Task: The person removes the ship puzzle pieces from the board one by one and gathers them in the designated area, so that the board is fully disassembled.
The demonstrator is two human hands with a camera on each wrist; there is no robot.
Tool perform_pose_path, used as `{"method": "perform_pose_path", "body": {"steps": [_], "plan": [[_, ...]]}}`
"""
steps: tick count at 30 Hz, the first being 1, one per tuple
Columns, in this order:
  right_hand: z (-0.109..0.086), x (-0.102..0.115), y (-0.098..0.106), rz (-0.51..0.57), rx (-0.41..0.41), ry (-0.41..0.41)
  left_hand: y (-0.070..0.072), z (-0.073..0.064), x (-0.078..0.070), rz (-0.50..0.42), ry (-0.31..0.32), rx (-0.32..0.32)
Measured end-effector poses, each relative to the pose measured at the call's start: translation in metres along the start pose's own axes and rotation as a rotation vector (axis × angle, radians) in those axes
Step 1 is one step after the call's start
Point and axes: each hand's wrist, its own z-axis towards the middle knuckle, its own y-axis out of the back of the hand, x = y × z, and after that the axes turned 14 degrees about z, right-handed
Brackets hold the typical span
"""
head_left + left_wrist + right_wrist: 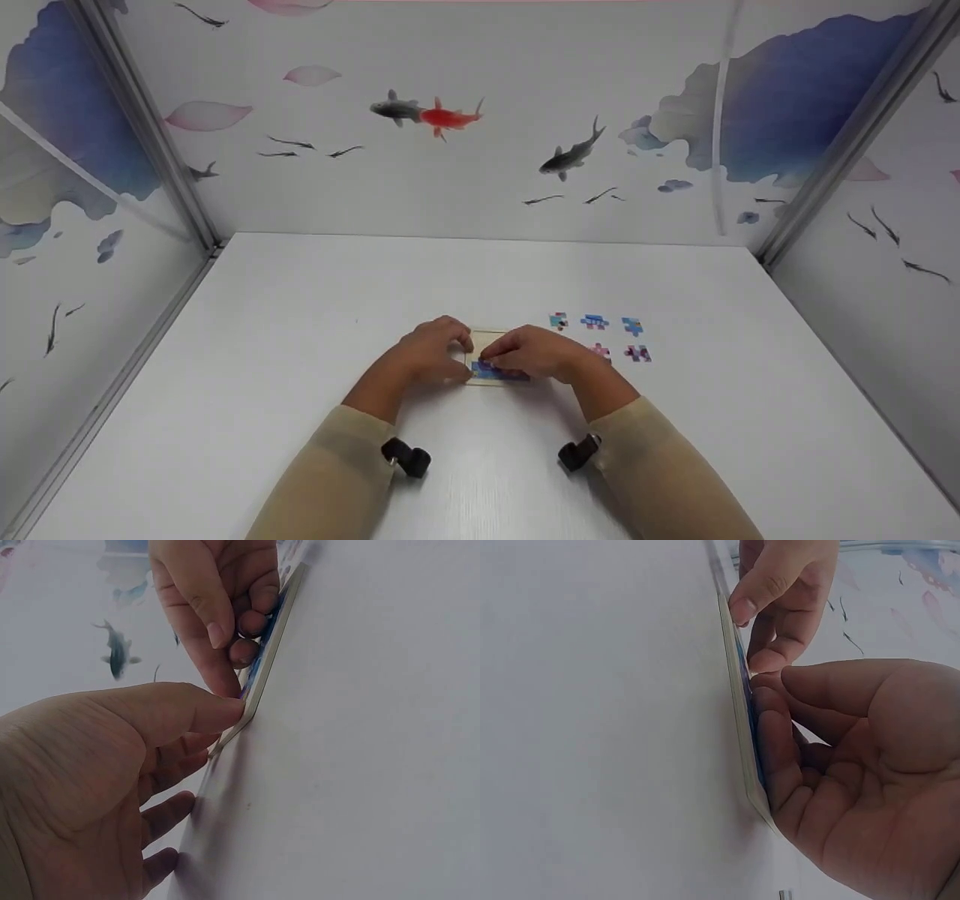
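Note:
A small pale wooden puzzle tray (487, 341) lies on the table with joined blue puzzle pieces (501, 373) along its near side. My left hand (436, 352) holds the tray's left end, thumb at the near corner and fingers round the far one; its thumb (217, 714) shows against the rim in the left wrist view. From the right, my right hand (536, 351) reaches over the tray. Its index fingertip presses at a purple puzzle piece (486, 362), mostly hidden. The right thumb (817, 684) is raised off the pieces, and the other fingers bend over the blue ones.
Several loose puzzle pieces lie right of the tray in two rows, among them a blue one (632, 325) and a purple one (638, 353). A pink piece (601, 351) is partly covered by the right hand. Printed panels (480, 172) enclose the white table (300, 300).

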Motion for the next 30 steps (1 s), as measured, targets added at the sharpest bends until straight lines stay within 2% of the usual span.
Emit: {"method": "perform_pose_path", "body": {"steps": [14, 30], "plan": [[-0.0010, -0.0022, 0.0010, 0.130, -0.008, -0.029, -0.0006, 0.0010, -0.0005, -0.023, 0.000, 0.004], [-0.0027, -0.0028, 0.0032, 0.163, -0.006, -0.024, -0.0027, 0.0026, 0.0018, -0.026, 0.002, -0.011]]}}
